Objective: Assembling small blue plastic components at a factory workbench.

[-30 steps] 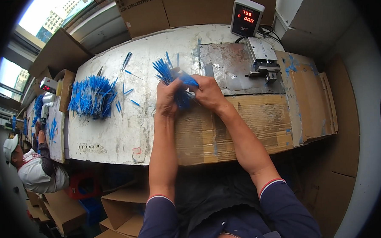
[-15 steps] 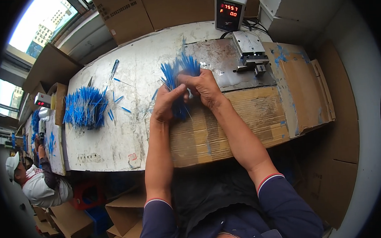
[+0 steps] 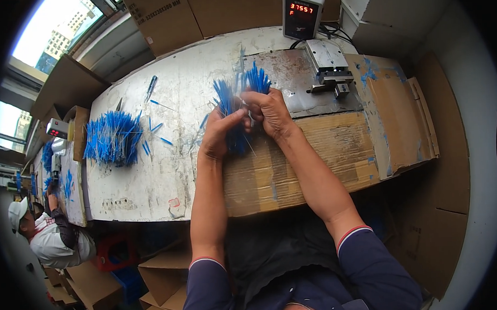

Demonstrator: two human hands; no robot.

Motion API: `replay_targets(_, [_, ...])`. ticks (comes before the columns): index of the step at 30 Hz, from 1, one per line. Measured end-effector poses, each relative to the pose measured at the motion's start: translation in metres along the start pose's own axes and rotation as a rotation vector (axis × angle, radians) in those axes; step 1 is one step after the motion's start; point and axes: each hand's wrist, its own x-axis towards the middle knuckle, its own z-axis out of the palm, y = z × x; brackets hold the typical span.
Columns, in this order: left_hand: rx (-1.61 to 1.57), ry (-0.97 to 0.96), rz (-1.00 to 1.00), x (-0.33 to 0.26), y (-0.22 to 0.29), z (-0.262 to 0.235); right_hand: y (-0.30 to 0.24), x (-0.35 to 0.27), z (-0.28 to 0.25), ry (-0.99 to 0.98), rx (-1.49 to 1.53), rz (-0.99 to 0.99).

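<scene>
Two bunches of thin blue-tipped strands, one in each hand, head view.
The left hand [image 3: 221, 132] is mostly closed round the left bunch [image 3: 222, 94], thumb lying over toward the other hand; the right hand [image 3: 273, 114], half curled, grips the right bunch [image 3: 258, 80]. Both bunches point away from the person, probably gripped below the blue tips to keep the strands aligned; whether the hands touch, I cannot tell. One heap of strands [image 3: 112, 140] lies well left of the left hand, seemingly within easy reach, with a few loose strands [image 3: 166, 141] between; they are too dense to count. Beyond the right hand: one metal fixture [image 3: 329, 63], one display box [image 3: 303, 14].
</scene>
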Motion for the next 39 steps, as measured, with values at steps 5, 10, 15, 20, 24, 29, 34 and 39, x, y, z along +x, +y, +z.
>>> replay_targets(5, [-0.005, 0.034, -0.039, 0.000, -0.004, -0.008, 0.006, 0.008, -0.002, 0.214, 0.123, -0.157])
replay_targets(10, [0.005, 0.033, -0.054, 0.002, -0.003, -0.007, -0.003, 0.015, -0.015, 0.174, 0.306, -0.171])
replay_targets(15, [0.049, 0.020, -0.047, 0.000, -0.001, -0.001, 0.001, 0.005, 0.000, 0.095, 0.087, -0.094])
replay_targets(20, [0.075, 0.014, -0.031, -0.002, 0.001, 0.007, 0.000, -0.005, 0.012, 0.120, -0.006, -0.144])
replay_targets(24, [0.112, -0.003, -0.043, 0.002, -0.001, 0.005, 0.005, 0.001, 0.004, 0.164, -0.044, -0.165])
replay_targets(29, [0.112, -0.010, -0.044, 0.002, -0.007, -0.001, 0.003, 0.012, -0.003, 0.459, 0.095, -0.362])
replay_targets(34, [0.017, 0.044, -0.048, 0.002, -0.005, -0.002, -0.010, 0.016, -0.022, 0.511, 0.271, -0.428])
replay_targets(39, [-0.025, 0.063, -0.047, 0.001, -0.003, -0.004, -0.008, 0.004, -0.009, 0.243, 0.128, -0.158])
